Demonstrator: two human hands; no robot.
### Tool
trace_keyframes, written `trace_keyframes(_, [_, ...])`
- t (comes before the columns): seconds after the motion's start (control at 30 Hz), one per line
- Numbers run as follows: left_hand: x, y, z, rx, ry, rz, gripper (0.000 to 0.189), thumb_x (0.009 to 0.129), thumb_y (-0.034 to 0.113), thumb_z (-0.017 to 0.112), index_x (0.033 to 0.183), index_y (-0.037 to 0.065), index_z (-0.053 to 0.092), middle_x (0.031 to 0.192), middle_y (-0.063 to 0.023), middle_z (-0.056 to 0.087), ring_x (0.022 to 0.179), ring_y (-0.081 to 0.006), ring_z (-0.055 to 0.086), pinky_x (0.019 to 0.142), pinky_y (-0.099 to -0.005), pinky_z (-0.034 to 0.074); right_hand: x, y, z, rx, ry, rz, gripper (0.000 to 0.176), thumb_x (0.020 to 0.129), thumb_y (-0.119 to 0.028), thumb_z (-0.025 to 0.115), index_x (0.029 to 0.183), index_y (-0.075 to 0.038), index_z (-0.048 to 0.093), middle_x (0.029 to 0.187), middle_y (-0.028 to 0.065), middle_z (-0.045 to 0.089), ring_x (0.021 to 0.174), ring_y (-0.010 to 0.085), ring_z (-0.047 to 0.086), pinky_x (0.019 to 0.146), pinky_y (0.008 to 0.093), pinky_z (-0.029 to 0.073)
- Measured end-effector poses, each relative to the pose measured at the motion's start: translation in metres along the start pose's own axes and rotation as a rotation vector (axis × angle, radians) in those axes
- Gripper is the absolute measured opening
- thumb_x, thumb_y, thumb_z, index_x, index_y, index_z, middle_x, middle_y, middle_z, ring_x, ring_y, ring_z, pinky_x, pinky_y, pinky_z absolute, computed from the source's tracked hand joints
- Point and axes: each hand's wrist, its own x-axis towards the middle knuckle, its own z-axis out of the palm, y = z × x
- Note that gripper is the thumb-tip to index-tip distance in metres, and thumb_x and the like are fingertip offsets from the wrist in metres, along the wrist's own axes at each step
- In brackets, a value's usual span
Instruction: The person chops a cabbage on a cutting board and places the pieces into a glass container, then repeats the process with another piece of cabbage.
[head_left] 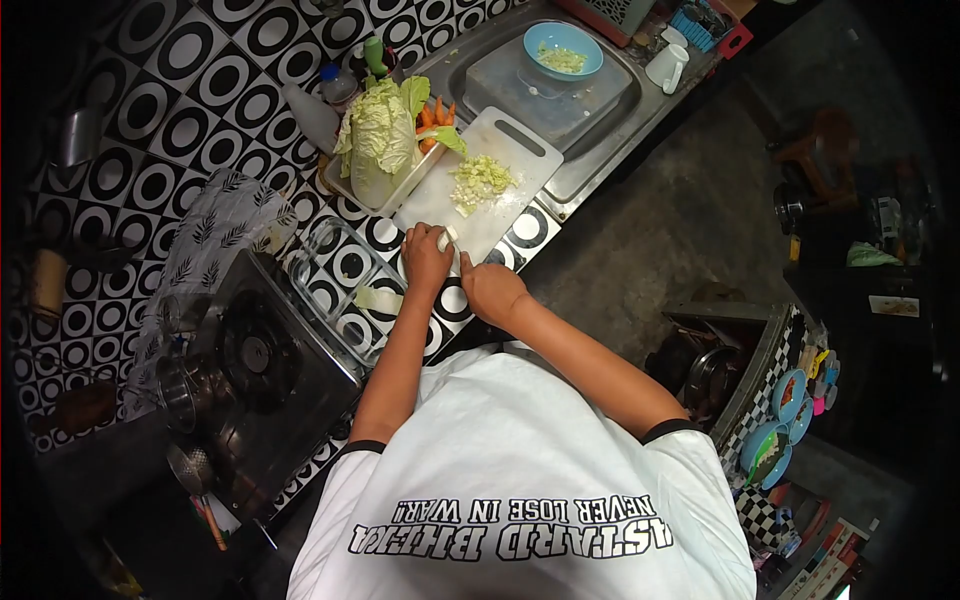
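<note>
On the near end of the white cutting board [535, 180], my left hand [427, 258] is closed around a pale white vegetable piece [447, 237]. My right hand [492, 290] is closed just to its right, its index finger reaching toward the piece; it seems to grip a knife, mostly hidden by the hand. Chopped pale-green cabbage [481, 182] lies in a small heap farther up the board. Left of the board, a tray [405, 190] holds a large napa cabbage [380, 140] and several carrots [436, 120].
A blue bowl [563, 50] with chopped greens stands on a plastic lid over the sink [570, 190]. A glass dish [345, 290] lies left of my hands, beside the gas stove [255, 355]. A white mug [667, 68] stands at the sink's far right.
</note>
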Motion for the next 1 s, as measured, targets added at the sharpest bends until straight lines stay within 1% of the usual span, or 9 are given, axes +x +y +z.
trace_keyframes(0.23, [0.000,0.002,0.000,0.008,0.000,-0.013,0.030,0.071,0.014,0.073,0.100,0.008,0.071,0.101,-0.0071,0.061,0.102,-0.0275,0.054,0.088,-0.0417,0.043,0.011,0.004,0.000,0.040,0.037,-0.004,0.049,0.083,-0.004,0.046,0.128,0.016,0.046,0.077,0.0227,0.068,0.068,0.0340,0.068,0.062,0.0406,0.055])
trace_keyframes(0.3, [0.000,0.001,0.000,0.010,0.010,-0.014,0.027,0.071,0.014,0.073,0.098,0.009,0.071,0.099,-0.0064,0.060,0.101,-0.0263,0.054,0.087,-0.0411,0.043,0.015,0.004,-0.008,0.053,0.016,-0.001,0.039,0.083,-0.005,0.047,0.115,0.014,0.055,0.078,0.0238,0.067,0.070,0.0353,0.068,0.064,0.0413,0.055])
trace_keyframes(0.33, [0.000,0.001,0.000,0.004,0.009,-0.010,0.027,0.071,0.014,0.073,0.098,0.009,0.071,0.099,-0.0064,0.060,0.101,-0.0263,0.054,0.087,-0.0413,0.043,0.016,0.004,-0.011,0.051,0.015,-0.003,0.039,0.083,-0.005,0.047,0.115,0.014,0.055,0.078,0.0238,0.067,0.070,0.0353,0.068,0.064,0.0413,0.055])
trace_keyframes(0.4, [0.000,0.001,0.000,-0.002,0.012,-0.009,0.027,0.072,0.014,0.073,0.098,0.009,0.071,0.099,-0.0063,0.060,0.102,-0.0263,0.054,0.087,-0.0416,0.043,0.019,0.004,-0.018,0.056,0.007,-0.047,0.029,0.082,-0.006,0.049,0.103,0.011,0.059,0.078,0.0249,0.067,0.072,0.0361,0.068,0.065,0.0412,0.055])
trace_keyframes(0.5, [0.000,0.000,0.000,-0.006,0.008,-0.009,0.028,0.072,0.014,0.073,0.099,0.009,0.071,0.100,-0.0060,0.060,0.102,-0.0263,0.054,0.087,-0.0420,0.043,0.024,0.001,-0.019,0.065,-0.035,-0.042,0.025,0.081,-0.005,0.050,0.099,0.010,0.060,0.078,0.0254,0.067,0.072,0.0364,0.068,0.067,0.0410,0.055])
trace_keyframes(0.73, [0.000,-0.001,0.000,-0.027,-0.010,-0.020,0.027,0.072,0.014,0.074,0.099,0.010,0.072,0.099,-0.0048,0.060,0.102,-0.0255,0.054,0.089,-0.0425,0.042,0.020,0.002,-0.014,0.046,-0.006,-0.035,0.025,0.083,-0.007,0.048,0.099,0.009,0.060,0.078,0.0255,0.067,0.073,0.0369,0.068,0.067,0.0418,0.055])
trace_keyframes(0.9, [-0.001,-0.003,0.002,-0.032,-0.010,-0.021,0.028,0.073,0.014,0.075,0.100,0.010,0.072,0.099,-0.0043,0.060,0.102,-0.0252,0.054,0.089,-0.0428,0.042,0.013,0.007,-0.003,0.005,-0.032,-0.002,0.042,0.084,-0.006,0.046,0.119,0.015,0.052,0.077,0.0252,0.067,0.070,0.0368,0.068,0.065,0.0419,0.055])
trace_keyframes(0.93, [-0.001,-0.004,0.002,-0.033,-0.010,-0.018,0.028,0.073,0.014,0.075,0.100,0.010,0.072,0.099,-0.0043,0.060,0.102,-0.0252,0.054,0.089,-0.0427,0.042,0.012,0.006,-0.003,0.006,-0.034,-0.004,0.042,0.084,-0.006,0.046,0.119,0.015,0.052,0.077,0.0252,0.067,0.070,0.0368,0.068,0.065,0.0419,0.055])
trace_keyframes(1.0, [-0.001,-0.004,0.002,-0.033,-0.012,-0.017,0.028,0.072,0.014,0.075,0.100,0.010,0.071,0.099,-0.0043,0.060,0.102,-0.0252,0.054,0.089,-0.0426,0.042,0.009,0.005,-0.004,-0.026,-0.054,0.012,0.044,0.087,-0.009,0.046,0.121,0.018,0.050,0.085,0.0220,0.069,0.077,0.0298,0.070,0.068,0.0376,0.056])
